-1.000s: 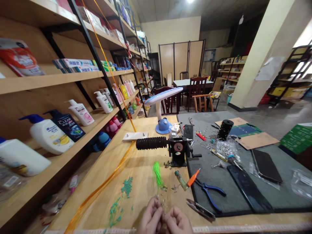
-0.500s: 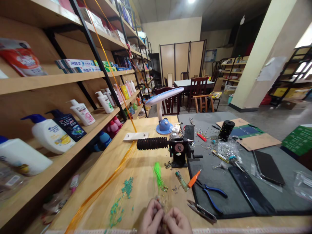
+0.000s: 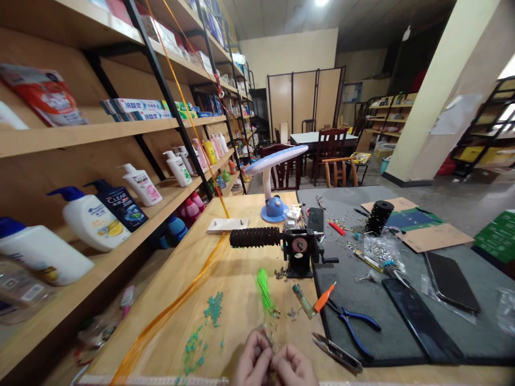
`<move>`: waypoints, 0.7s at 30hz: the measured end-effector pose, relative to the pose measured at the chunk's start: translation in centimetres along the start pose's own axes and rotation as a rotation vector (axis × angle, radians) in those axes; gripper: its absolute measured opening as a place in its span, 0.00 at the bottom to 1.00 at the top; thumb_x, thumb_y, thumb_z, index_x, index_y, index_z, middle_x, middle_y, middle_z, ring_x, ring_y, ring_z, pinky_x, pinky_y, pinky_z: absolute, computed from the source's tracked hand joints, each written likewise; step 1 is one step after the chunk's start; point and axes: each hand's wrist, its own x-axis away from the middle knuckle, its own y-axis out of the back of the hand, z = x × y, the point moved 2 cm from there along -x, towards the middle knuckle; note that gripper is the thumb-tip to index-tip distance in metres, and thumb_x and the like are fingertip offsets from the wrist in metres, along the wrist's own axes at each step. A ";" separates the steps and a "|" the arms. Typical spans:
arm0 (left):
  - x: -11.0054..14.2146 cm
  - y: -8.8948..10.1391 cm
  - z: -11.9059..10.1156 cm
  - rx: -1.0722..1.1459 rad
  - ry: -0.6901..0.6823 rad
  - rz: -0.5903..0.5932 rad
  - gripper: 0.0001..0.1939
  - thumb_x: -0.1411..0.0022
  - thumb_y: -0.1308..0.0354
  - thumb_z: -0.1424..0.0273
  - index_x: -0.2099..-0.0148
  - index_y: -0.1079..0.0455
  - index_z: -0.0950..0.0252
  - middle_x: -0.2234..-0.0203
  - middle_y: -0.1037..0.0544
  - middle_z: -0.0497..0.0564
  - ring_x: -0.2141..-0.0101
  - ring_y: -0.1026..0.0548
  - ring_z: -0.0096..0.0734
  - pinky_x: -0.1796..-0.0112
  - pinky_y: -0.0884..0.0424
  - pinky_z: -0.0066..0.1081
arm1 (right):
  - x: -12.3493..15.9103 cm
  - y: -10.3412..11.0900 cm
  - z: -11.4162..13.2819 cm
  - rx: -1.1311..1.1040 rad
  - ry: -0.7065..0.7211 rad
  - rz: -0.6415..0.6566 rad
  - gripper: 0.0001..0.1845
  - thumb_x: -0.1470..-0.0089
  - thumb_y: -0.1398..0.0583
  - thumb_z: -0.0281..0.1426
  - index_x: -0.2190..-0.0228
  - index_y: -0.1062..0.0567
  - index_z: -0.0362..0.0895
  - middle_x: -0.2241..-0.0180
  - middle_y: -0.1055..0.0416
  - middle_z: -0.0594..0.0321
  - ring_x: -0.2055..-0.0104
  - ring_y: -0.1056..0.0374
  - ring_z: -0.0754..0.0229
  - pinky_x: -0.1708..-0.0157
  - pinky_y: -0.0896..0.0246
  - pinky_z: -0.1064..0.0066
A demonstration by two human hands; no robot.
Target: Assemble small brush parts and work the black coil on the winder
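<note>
My left hand [image 3: 251, 363] and my right hand [image 3: 295, 368] are pressed together at the near edge of the wooden table [image 3: 237, 279], fingers pinched on a small clear item I cannot make out. Just beyond them lie a bright green tuft of strands [image 3: 264, 284], scattered teal beads [image 3: 212, 309] and tiny metal bits. To the right of my right hand lie small snips [image 3: 337, 353] and blue-handled pliers [image 3: 354, 325]. An orange ribbon bundle [image 3: 177, 305] runs from the shelf frame down across the table's left side.
A black hand-crank winder [image 3: 300, 252] with a coiled rod stands mid-table, a blue-and-white desk lamp [image 3: 273, 177] behind it. A grey mat [image 3: 402, 321] holds dark slabs, a lighter [image 3: 303, 301], a black spool [image 3: 378, 215]. Shelves with bottles [image 3: 92, 220] line the left.
Both hands stay pinched together at the table's near edge. The view has drifted slightly, so everything sits a little further right and lower in the picture.
</note>
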 end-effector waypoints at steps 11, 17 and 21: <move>-0.3 -0.1 1.8 -0.072 -0.153 -0.091 0.26 0.44 0.46 0.42 0.70 0.38 0.61 0.79 0.37 0.42 0.77 0.37 0.26 0.75 0.41 0.25 | 0.0 0.3 0.2 0.011 -0.012 0.036 0.38 0.78 0.38 0.68 0.85 0.40 0.48 0.96 0.51 0.79 0.92 0.61 0.74 0.88 0.68 0.78; 0.0 -0.3 0.7 -0.227 -0.236 -0.131 0.25 0.41 0.50 0.43 0.70 0.38 0.61 0.80 0.36 0.43 0.78 0.36 0.28 0.76 0.41 0.26 | 0.3 0.4 1.1 0.061 0.020 0.046 0.37 0.71 0.40 0.68 0.82 0.39 0.47 0.95 0.49 0.79 0.91 0.60 0.74 0.88 0.67 0.78; 0.3 -0.5 0.0 -0.290 -0.260 -0.162 0.25 0.39 0.51 0.44 0.70 0.38 0.61 0.80 0.36 0.44 0.78 0.35 0.29 0.74 0.40 0.27 | 0.4 0.5 1.4 0.081 0.035 0.056 0.37 0.68 0.41 0.68 0.81 0.38 0.47 0.95 0.47 0.78 0.91 0.59 0.74 0.88 0.66 0.79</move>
